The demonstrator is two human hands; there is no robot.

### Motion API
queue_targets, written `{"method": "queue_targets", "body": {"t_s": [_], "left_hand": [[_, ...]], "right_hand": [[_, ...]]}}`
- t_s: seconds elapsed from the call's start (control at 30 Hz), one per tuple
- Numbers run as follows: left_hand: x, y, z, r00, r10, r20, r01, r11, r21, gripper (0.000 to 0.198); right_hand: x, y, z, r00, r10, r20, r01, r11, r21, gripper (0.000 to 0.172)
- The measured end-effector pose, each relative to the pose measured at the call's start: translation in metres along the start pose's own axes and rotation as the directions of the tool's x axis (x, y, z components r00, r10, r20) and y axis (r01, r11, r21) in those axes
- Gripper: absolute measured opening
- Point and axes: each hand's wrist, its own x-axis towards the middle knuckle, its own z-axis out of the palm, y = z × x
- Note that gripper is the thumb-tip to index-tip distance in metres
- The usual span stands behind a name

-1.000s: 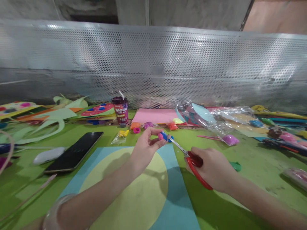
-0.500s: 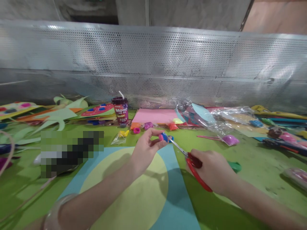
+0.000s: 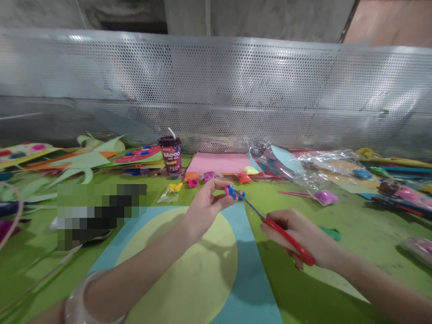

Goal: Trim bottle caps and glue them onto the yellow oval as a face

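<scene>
Pinching small blue-and-pink clay-like lump [image 3: 231,192] in left hand [image 3: 205,207], which partly hides it, near blue paper sheet [image 3: 253,258]; right hand [image 3: 305,231] gripping red-handled metal scissors [image 3: 288,239], tips at lump. Behind: purple lidded cup [image 3: 171,158], pink paper [image 3: 221,163].

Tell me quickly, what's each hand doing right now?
Left hand: closed, pinching a blue-and-pink lump between thumb and fingers.
Right hand: closed, holding the red-handled scissors, tips at the lump.
</scene>
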Motion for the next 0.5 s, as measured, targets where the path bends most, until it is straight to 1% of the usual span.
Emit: {"method": "queue_targets", "body": {"t_s": [0.07,0.13,0.17,0.23,0.3,0.37,0.43,0.5], "left_hand": [[0.000,0.000,-0.001,1.000,-0.002,0.002,0.002,1.000,-0.020,0.021],[0.001,0.001,-0.001,1.000,-0.004,0.007,0.004,0.999,-0.037,0.021],[0.001,0.001,0.000,1.000,-0.004,0.009,0.005,0.999,-0.044,0.021],[0.001,0.001,0.000,1.000,-0.004,0.008,0.004,0.999,-0.050,0.021],[0.001,0.000,0.001,1.000,0.002,-0.010,-0.003,0.999,-0.046,0.022],[0.002,0.000,0.001,0.999,0.010,-0.038,-0.011,1.000,-0.025,0.023],[0.002,-0.001,0.001,0.998,0.017,-0.061,-0.016,1.000,0.012,0.024],[0.001,-0.001,0.001,0.997,0.021,-0.069,-0.017,0.998,0.052,0.025]], "right_hand": [[0.001,-0.002,-0.003,0.995,0.043,0.091,-0.053,0.993,0.108,0.025],[0.002,-0.002,-0.005,0.986,0.050,0.157,-0.077,0.982,0.172,0.030],[0.002,-0.002,-0.006,0.986,0.044,0.163,-0.074,0.981,0.180,0.031],[0.004,-0.001,-0.005,0.993,0.019,0.119,-0.036,0.989,0.144,0.031],[0.005,0.001,-0.004,0.998,-0.049,0.028,0.048,0.999,0.016,0.028],[0.006,0.004,-0.002,0.986,-0.146,-0.086,0.128,0.975,-0.184,0.025],[0.007,0.006,-0.001,0.960,-0.225,-0.169,0.148,0.913,-0.380,0.021],[0.008,0.008,0.000,0.939,-0.270,-0.211,0.127,0.846,-0.517,0.016]]}}
